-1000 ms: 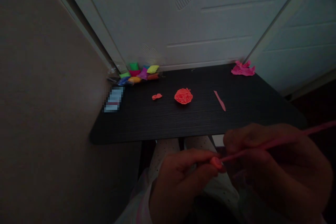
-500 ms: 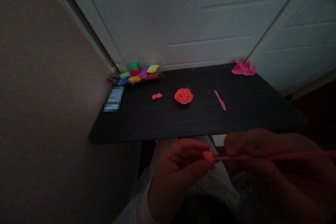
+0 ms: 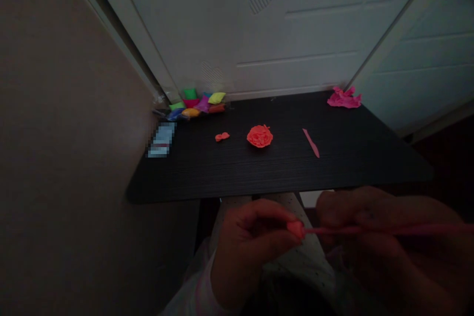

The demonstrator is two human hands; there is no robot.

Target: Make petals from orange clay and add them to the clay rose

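Note:
Between the thumb and fingers of my left hand [image 3: 255, 247] is a small lump of coral modelling clay [image 3: 295, 229]. My right hand [image 3: 385, 237] is closed round a thin pink modelling tool [image 3: 329, 230], held level like a pen. The tool's tip touches the right side of the clay lump. Both hands are in front of the table's near edge, above my lap. Past them on the table stand a coral ruffled clay flower [image 3: 259, 137] and, to its left, a small bow-like coral clay piece [image 3: 222, 137].
A pink modelling knife [image 3: 311, 143] lies right of the flower on the black table [image 3: 207, 173]. Crumpled pink material [image 3: 344, 98] is at the back right. Colourful clay packets [image 3: 196, 104] and a blurred pale rectangle [image 3: 162, 139] are at the left. A white panel [image 3: 314, 69] rises behind.
Both hands have dropped slightly, with the clay and tool. The tool tip still meets the clay, which appears turned a little. The things on the table stay put.

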